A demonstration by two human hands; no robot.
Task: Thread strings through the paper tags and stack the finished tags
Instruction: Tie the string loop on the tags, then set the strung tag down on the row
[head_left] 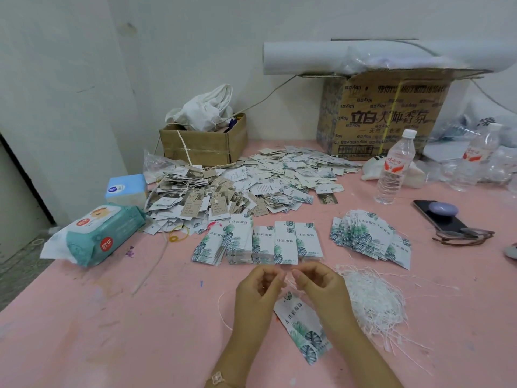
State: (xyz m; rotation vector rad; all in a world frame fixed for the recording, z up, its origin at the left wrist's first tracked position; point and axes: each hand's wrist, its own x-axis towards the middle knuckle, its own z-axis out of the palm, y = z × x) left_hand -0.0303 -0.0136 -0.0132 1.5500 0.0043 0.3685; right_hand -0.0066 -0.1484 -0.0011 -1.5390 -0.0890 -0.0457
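My left hand (256, 289) and my right hand (321, 284) meet above the pink table, fingertips pinched on a thin white string (286, 278) between them. The string loops down to the left of my left wrist. A leaf-printed paper tag (300, 326) hangs or lies under my hands, partly hidden by my right wrist. Just behind my hands stand neat stacks of the same tags (268, 242). A fanned pile of tags (369, 236) lies to the right. A heap of loose white strings (372, 298) sits beside my right hand.
A big scattered heap of tags (237, 186) fills the table's middle. Wet wipes (98, 233) and a tissue pack (127, 187) lie at left. Two cardboard boxes (204, 144) (383, 113) stand at the back, with water bottles (394, 169), a phone (439, 217) and glasses (461, 236) at right.
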